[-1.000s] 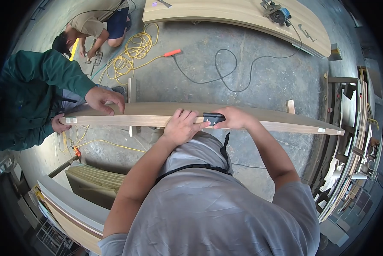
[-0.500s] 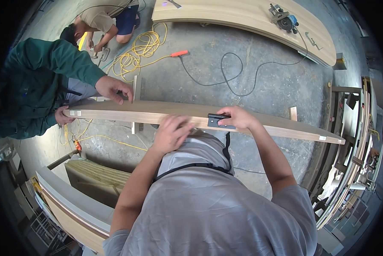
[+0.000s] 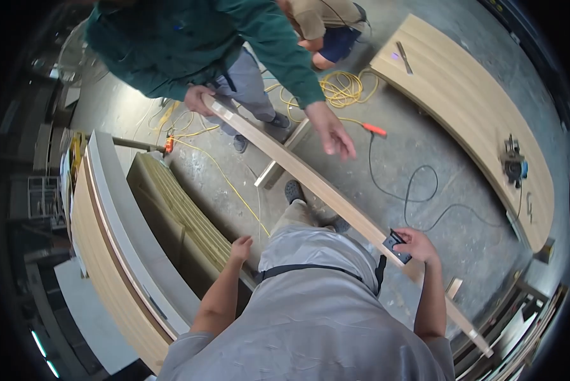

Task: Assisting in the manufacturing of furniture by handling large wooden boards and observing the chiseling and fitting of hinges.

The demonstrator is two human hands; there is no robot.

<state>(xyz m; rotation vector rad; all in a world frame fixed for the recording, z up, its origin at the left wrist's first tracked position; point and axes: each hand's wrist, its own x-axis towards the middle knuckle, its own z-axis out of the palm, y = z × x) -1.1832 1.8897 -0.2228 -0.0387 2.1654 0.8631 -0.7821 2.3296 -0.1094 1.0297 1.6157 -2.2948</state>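
A long pale wooden panel (image 3: pixel 310 176) stands on edge, running diagonally from the upper left to the lower right. On its narrow upper edge lies a black hinge (image 3: pixel 397 246) with screw holes. My right hand (image 3: pixel 418 245) is closed around the hinge's far side, thumb and fingers pressing it to the wood. Apart from the panel, my left hand (image 3: pixel 240 247) hangs at my left side, fingers loosely bent, with nothing visible in it. A co-worker in a green jacket grips the panel's far end with one hand (image 3: pixel 198 100); their other hand (image 3: pixel 333 131) hovers over the floor beyond the panel.
A wooden support (image 3: pixel 272 173) crosses under the panel. Yellow cable (image 3: pixel 343 91) and a black cord (image 3: pixel 402 202) lie on the concrete. Another large panel (image 3: pixel 469 108) at right carries a power tool (image 3: pixel 515 166). Stacked boards (image 3: pixel 146 251) stand at left. Another person crouches behind.
My view has turned left, so the panel now slants. My left hand has left the panel edge and dropped to my side. My right hand stays on the hinge.
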